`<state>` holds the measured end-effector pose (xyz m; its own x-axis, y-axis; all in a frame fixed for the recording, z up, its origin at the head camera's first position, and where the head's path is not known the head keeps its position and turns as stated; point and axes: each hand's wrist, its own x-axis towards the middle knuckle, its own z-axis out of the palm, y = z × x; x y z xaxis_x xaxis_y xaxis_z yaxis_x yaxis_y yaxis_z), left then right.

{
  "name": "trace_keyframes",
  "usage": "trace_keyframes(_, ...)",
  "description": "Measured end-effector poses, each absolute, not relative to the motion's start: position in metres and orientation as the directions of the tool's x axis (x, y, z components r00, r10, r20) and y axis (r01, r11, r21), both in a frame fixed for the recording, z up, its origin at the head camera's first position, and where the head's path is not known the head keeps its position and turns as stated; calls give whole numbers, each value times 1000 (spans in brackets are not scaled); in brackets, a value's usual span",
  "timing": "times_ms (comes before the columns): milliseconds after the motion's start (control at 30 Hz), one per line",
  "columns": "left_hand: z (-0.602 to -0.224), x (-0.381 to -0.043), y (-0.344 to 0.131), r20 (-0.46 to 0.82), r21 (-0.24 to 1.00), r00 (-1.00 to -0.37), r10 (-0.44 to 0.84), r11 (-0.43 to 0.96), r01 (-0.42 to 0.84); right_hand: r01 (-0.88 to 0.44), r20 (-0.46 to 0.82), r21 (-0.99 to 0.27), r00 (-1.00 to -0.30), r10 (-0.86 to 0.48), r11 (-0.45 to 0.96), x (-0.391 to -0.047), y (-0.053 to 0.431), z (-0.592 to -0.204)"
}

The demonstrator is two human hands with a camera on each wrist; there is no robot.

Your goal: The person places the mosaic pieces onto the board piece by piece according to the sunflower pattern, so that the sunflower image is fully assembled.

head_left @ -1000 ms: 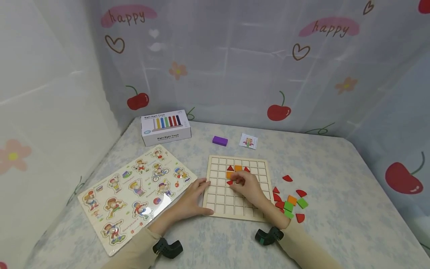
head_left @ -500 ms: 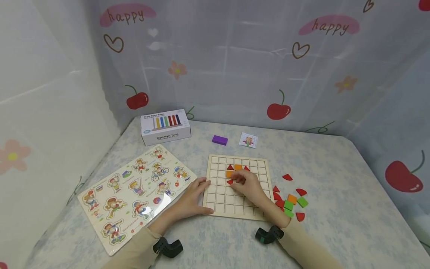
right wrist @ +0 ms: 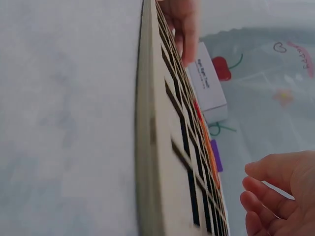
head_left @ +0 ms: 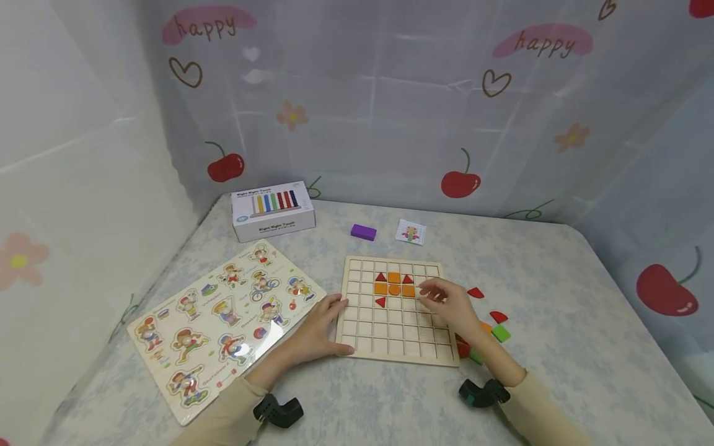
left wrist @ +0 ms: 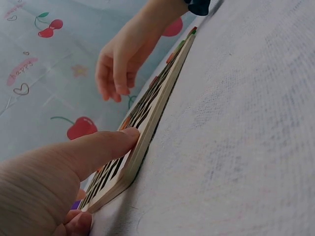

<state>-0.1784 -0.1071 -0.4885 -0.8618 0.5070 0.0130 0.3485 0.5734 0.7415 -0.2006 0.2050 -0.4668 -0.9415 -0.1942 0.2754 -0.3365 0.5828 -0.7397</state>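
Note:
A wooden grid board lies on the table in the head view. On it are a red triangle, an orange square and another red triangle in one row. Below these, an orange round piece sits between two orange squares, with a red triangle one row nearer. My left hand rests at the board's left side, its straight thumb on the rim in the left wrist view. Over the board's right part hovers my right hand, fingers loosely bent, nothing seen between them.
Loose red, orange and green pieces lie right of the board, partly behind the right forearm. A picture puzzle board lies at left. Behind stand a white box, a purple block and a small pattern card.
My right hand has drawn back to the right from the middle of the board. The orange round piece and right orange square, hidden before, now show. My left hand stays put.

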Motion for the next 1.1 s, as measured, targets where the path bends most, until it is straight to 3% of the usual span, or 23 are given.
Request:
trace_keyframes(133,-489,-178,-108,12,740,-864,504,576,347,-304,268,-733,-951,-153,608,-185,238,-473)
trace_keyframes(467,-485,-177,-107,6,740,-867,499,581,339,-99,112,-670,-993,-32,736,-152,297,-466)
trace_keyframes(1100,-487,-177,-107,2,734,-863,505,586,344,-80,57,-639,-997,-57,765,-145,305,-470)
